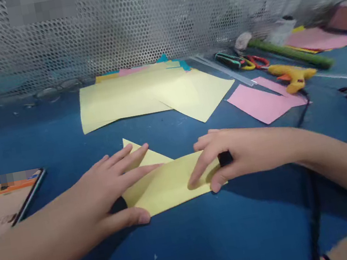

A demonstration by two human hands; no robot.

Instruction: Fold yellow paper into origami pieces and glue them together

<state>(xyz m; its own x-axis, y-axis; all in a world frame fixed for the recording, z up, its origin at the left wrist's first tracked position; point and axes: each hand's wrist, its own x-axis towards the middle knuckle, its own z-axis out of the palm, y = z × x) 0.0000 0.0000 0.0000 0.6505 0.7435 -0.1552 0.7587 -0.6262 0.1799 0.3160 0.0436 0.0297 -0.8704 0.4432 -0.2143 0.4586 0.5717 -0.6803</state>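
Observation:
A yellow sheet of paper (169,183), folded over, lies on the blue table in front of me. One of its pointed corners (145,149) sticks out beyond the fold on the far side. My left hand (113,187) rests on the paper's left end, fingers spread and thumb at the near folded edge. On the right end, my right hand (228,154) presses down with a bent index finger, its thumb apart from it on the near edge. The right hand's other fingers are curled and partly hidden.
Larger yellow sheets (127,95) lie behind, against a perforated metal screen (128,26). Pink paper (261,103), a yellow glue gun (293,75) with a black cord, scissors (257,61) and a green roll (290,53) are at right. A phone (8,204) lies at left.

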